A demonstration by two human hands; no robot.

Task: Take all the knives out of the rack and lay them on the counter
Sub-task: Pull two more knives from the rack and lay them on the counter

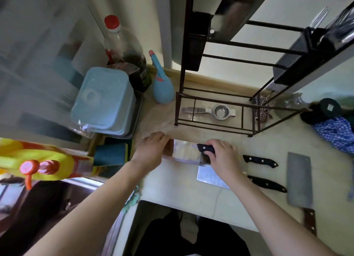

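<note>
My right hand [224,156] grips the black handle [206,149] of a shiny cleaver [183,153], held flat just above or on the counter [172,186]. My left hand [153,148] pinches the far end of its blade. To the right lie two black-handled knives [260,160] [266,183]; the nearer one's blade [210,176] shows under my right wrist. Farther right lies a large grey cleaver [299,179] with a wooden handle. The dark metal rack [210,99] stands behind my hands, with a black slotted holder [295,64] at its upper right.
A steel strainer [220,112] lies inside the rack's base. A blue lidded box [103,102], a red-capped bottle [118,42] and a blue squeeze bulb [162,87] stand at the left. A sponge [111,154] and the sink [57,198] are lower left; a blue checked cloth [335,133] lies right.
</note>
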